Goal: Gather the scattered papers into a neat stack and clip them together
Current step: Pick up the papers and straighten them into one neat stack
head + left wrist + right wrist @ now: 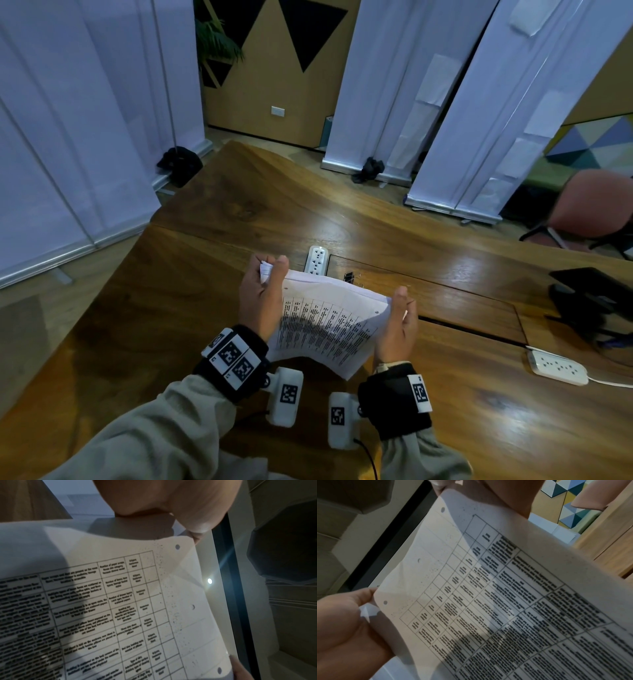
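Observation:
A stack of printed papers (pixel 329 322) with tables of text and punched holes is held in the air over the wooden table (pixel 212 308). My left hand (pixel 272 270) pinches its far left corner between thumb and fingers. My right hand (pixel 404 303) holds the far right edge, thumb on top. A black binder clip (pixel 349 277) lies on the table just behind the sheets. In the left wrist view the papers (pixel 120 601) fill the frame below my thumb. In the right wrist view the papers (pixel 488 588) bow, with the left hand (pixel 347 626) gripping one corner.
A white power strip (pixel 317 260) sits in the table's middle just past the papers. A second white power strip (pixel 556 367) lies at the right, near a black stand (pixel 589 301). A pink chair (pixel 596 205) and white roll-up banners (pixel 462 102) stand beyond the table.

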The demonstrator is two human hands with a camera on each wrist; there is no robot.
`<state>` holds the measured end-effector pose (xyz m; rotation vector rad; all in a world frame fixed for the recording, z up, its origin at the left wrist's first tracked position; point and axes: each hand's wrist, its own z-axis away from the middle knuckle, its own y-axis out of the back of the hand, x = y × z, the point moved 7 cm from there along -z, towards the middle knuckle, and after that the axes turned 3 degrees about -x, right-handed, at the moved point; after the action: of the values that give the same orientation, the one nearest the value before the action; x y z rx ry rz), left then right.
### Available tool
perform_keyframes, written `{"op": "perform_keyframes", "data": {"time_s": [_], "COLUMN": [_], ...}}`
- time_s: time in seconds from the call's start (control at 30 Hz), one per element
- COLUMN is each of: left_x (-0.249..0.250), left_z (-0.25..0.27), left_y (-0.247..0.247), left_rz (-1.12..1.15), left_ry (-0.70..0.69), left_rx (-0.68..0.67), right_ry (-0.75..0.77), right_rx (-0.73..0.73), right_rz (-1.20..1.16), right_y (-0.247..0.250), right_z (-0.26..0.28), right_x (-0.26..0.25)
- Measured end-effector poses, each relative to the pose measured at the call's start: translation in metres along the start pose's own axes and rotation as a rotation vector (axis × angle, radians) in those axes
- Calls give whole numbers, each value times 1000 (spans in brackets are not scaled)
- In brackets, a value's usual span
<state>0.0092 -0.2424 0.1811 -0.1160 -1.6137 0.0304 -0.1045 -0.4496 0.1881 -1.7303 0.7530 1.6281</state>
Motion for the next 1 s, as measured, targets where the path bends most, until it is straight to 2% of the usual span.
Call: {"op": "perform_keyframes", "data": {"time_s": [0.17,0.33,0.5,0.57,0.67,0.77,0.83,0.93,1.0], "left_x": [-4,-2,-5,-4,2,-4,-6,-9,-10], "left_z": [3,3,5,7,14,18,15,5,0], "left_y": [-1,2,2,1,-3,-2,1,5,6], "left_rz": [-13,-22,11,35,33,-10,-88,-175,-173], "left_ry": [13,-43,-58,-108,-238,-270,-282,-244,-205], "left_rx": [-22,-9,-26,-73,-240,-364,-354,-330,-354], "right_ry": [-5,-52,-46,-32,-47,-48,-41,81,131], "right_rx": [26,17,52,50,67,64,45,-34,-140], "right_rz": [61,5,63,69,58,42,28,21,45], "right_y": [-2,-3,-2,-4,-1,-1,-2,-2,-1], "right_z": [-2,-4,3,3,-1,-1,-3,-6,-6], "right_x": [6,-2,-11,-12,-7,-9,-8,-7,-3]}}
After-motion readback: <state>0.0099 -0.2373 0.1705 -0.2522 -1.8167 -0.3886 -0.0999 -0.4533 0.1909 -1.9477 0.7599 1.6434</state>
